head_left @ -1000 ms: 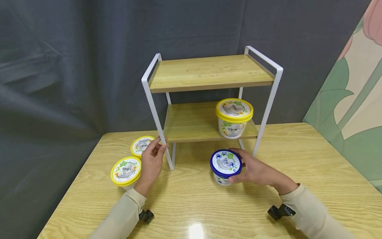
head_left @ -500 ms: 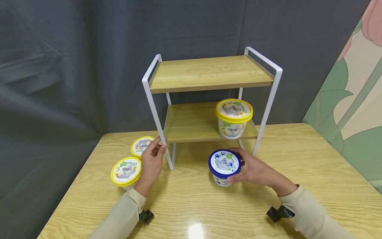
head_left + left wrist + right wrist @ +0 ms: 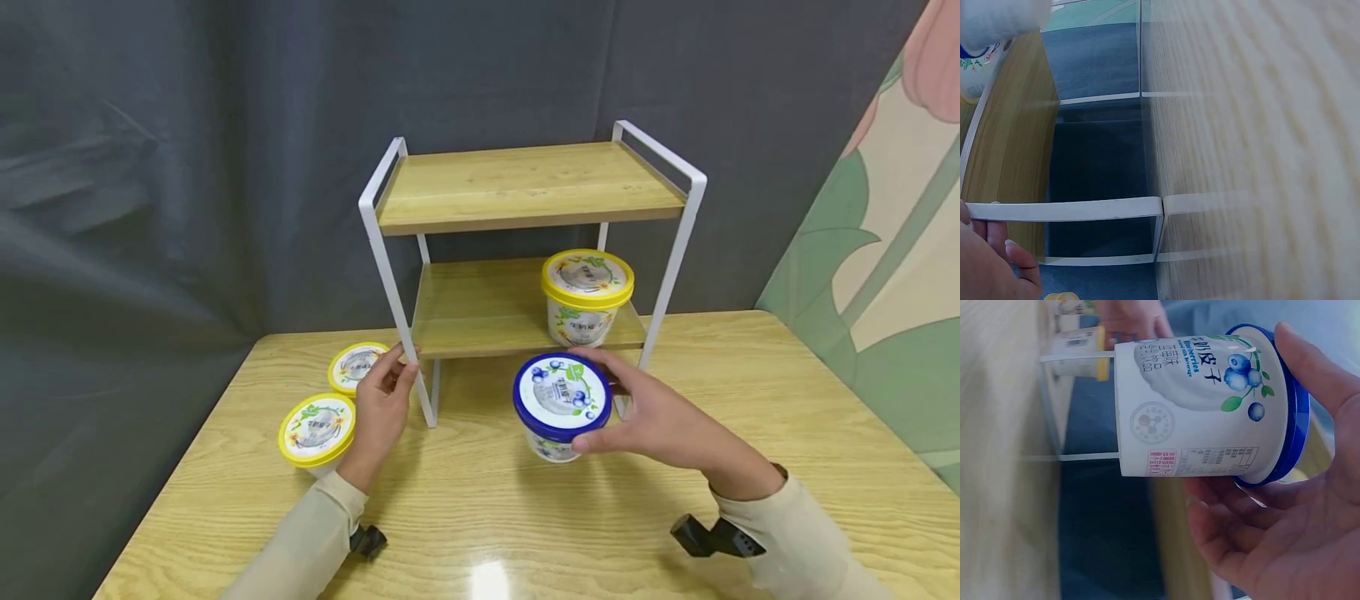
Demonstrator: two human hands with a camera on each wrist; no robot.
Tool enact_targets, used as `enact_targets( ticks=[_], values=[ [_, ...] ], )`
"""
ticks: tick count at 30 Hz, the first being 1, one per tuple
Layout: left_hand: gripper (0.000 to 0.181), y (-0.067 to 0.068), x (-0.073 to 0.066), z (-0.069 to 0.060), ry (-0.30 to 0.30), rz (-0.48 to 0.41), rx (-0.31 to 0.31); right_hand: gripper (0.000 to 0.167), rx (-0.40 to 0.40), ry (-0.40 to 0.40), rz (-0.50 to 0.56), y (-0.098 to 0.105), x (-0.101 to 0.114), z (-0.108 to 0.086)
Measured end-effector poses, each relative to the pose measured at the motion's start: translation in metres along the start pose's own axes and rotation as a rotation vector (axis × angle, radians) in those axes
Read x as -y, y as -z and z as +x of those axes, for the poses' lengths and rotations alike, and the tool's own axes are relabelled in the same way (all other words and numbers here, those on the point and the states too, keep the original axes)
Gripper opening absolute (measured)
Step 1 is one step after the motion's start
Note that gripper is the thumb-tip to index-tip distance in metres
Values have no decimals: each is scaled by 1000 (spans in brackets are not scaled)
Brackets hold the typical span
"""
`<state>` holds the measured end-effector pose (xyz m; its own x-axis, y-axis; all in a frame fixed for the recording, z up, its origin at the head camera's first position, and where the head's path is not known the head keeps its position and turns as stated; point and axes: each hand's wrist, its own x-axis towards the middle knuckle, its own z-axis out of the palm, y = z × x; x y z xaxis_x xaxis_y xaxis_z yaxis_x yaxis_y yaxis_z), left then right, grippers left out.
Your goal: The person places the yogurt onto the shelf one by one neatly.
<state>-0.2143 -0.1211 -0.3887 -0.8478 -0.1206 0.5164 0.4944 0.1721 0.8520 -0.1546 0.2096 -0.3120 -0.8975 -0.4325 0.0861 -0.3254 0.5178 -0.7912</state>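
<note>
My right hand [image 3: 663,421] holds a white tub with a blue lid [image 3: 562,396] by its right side, in front of the lower shelf and raised off the table. Blueberries are printed on the tub's side [image 3: 1204,406] in the right wrist view. At the left, my left hand [image 3: 384,417] grips the white front leg [image 3: 1072,210] of a two-tier wooden rack [image 3: 525,187], just by the lower board. A yellow-lidded tub [image 3: 587,296] stands at the right end of that lower board.
Two more yellow-lidded tubs, one nearer [image 3: 318,429] and one farther [image 3: 354,367], stand on the wooden table [image 3: 480,517] left of the rack. A dark curtain [image 3: 150,208] hangs behind, and a painted wall panel [image 3: 885,275] is at the right.
The blue-lidded tub has risen off the table in my right hand and shifted slightly left. My left hand stays at the rack's leg.
</note>
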Motion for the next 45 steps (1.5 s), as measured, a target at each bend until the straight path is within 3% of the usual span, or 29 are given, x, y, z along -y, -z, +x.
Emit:
enact_targets(
  ticks=[8, 16, 22, 30, 34, 39, 45],
  values=[
    [24, -6, -1, 4, -29, 21, 19, 94, -69, 80, -25, 25, 21, -13],
    [23, -5, 3, -2, -1, 32, 20, 88, -146, 73, -53, 68, 64, -17],
    [23, -3, 3, -4, -3, 32, 11, 80, -164, 72, -15, 112, 99, -2],
    [23, -3, 2, -3, 14, 27, 10, 73, -281, 57, -92, 161, 120, 24],
    [23, -2, 1, -2, 14, 12, 2, 74, -296, 26, -136, 171, 131, 38],
    [24, 0, 2, -1, -3, -5, 1, 75, -257, 2, -70, 174, 136, 54],
    [23, -1, 4, -3, -27, 12, 0, 73, -213, -22, 21, 169, 127, 64]
  ],
)
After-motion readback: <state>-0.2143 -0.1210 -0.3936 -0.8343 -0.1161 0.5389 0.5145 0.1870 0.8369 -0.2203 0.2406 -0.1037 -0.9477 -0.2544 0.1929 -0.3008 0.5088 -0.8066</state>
